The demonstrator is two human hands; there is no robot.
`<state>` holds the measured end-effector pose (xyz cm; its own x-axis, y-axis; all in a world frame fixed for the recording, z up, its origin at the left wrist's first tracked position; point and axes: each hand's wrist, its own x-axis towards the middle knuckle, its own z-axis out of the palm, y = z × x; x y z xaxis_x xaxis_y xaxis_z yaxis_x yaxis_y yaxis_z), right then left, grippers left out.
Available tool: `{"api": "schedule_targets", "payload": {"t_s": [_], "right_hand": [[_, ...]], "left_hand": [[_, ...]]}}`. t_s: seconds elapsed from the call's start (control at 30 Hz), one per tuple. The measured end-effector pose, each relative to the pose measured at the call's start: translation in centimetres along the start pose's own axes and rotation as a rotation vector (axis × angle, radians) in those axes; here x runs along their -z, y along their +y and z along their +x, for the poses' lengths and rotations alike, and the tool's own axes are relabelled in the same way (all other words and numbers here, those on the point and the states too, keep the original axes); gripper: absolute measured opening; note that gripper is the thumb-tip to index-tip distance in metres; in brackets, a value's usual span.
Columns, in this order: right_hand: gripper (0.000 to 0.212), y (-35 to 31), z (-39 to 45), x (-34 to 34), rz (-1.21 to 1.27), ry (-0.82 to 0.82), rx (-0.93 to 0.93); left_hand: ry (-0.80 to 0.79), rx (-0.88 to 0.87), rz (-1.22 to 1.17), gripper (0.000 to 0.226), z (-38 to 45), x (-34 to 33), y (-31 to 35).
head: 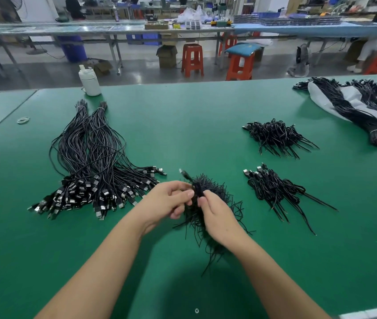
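Note:
Both hands meet over the middle of the green table (183,125). My left hand (171,199) and my right hand (215,215) together hold a coiled black USB cable (197,189), whose plug (182,172) sticks up to the left. Fingers of both hands are curled round the coil. Under the hands lies a loose pile of thin black ties (213,226), partly hidden by the right hand.
Two long banded bundles of USB cables (95,162) lie at left. Two heaps of coiled cables (275,137) (275,187) sit at right. More bundles on a white bag (353,107) lie far right. A white bottle (89,81) stands at the far edge.

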<state>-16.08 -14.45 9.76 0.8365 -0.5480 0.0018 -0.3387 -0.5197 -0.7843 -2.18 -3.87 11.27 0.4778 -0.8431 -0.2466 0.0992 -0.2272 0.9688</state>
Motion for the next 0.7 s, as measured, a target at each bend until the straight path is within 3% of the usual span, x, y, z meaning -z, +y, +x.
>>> {"api": "schedule_targets", "payload": {"t_s": [0.03,0.13,0.2,0.27,0.43,0.7], "right_hand": [[0.027,0.3,0.1,0.2,0.027,0.026,-0.029],[0.03,1.0,0.4,0.9,0.134,0.053,-0.124],[0.03,1.4,0.4,1.1,0.151,0.039,-0.155],[0.03,1.5,0.3,1.1,0.148,0.023,-0.164],[0.034,1.6,-0.1,0.8,0.125,-0.045,-0.185],[0.034,2.1,-0.1,0.7,0.118,-0.054,-0.189]], "left_hand": [[0.007,0.007,0.066,0.013,0.2,0.5,-0.7],[0.131,-0.007,0.773,0.005,0.8,1.3,-3.2],[0.128,0.026,1.038,0.009,0.9,1.1,-4.8],[0.086,0.055,1.129,0.019,0.9,0.5,-6.2],[0.145,-0.026,1.176,0.007,1.0,-0.4,-7.2],[0.166,-0.176,1.461,0.017,0.3,0.3,-5.8]]}}
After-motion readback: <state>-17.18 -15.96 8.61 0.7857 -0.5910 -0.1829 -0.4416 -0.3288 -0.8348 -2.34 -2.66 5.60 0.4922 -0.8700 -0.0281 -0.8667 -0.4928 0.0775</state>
